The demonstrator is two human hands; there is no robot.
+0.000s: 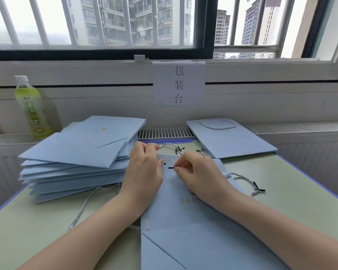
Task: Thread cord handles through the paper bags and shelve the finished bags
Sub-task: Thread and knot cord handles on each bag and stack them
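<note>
Flat light-blue paper bag (185,227) lies centre-front on the green table mat (281,201), top edge pointing away from the person, gold "PRINCE" print partly under the right forearm. Small punched hole (165,163) sits near its top edge.

Right hand (199,172): thumb and fingertips pinch a twisted white-grey cord (240,177) just behind its black tip (171,168). Tip lies on the bag face, pointing at the hole, just beside it, not in it. Rest of that cord loops off to the right over the mat and ends in a black crossbar tip.

Left hand (144,168): rests on the bag's top-left corner, fingers curled over the top edge, apparently gripping it; thumb end sits right next to the hole.

More loose cords (179,150) with black tips lie just beyond the bag's top edge. Another cord (86,205) trails out from under the left stack toward the front of the table.

Left: messy stack of flat blue bags without handles (76,152). Back right: a small pile of bags, the top one with a cord handle fitted (228,139), partly resting on the radiator grille.

Far left by the wall: green drink bottle (30,108), white cap, upright. Paper sign (179,83) with three printed characters is taped below the window sill. Barred window (105,22) above, apartment blocks outside.
</note>
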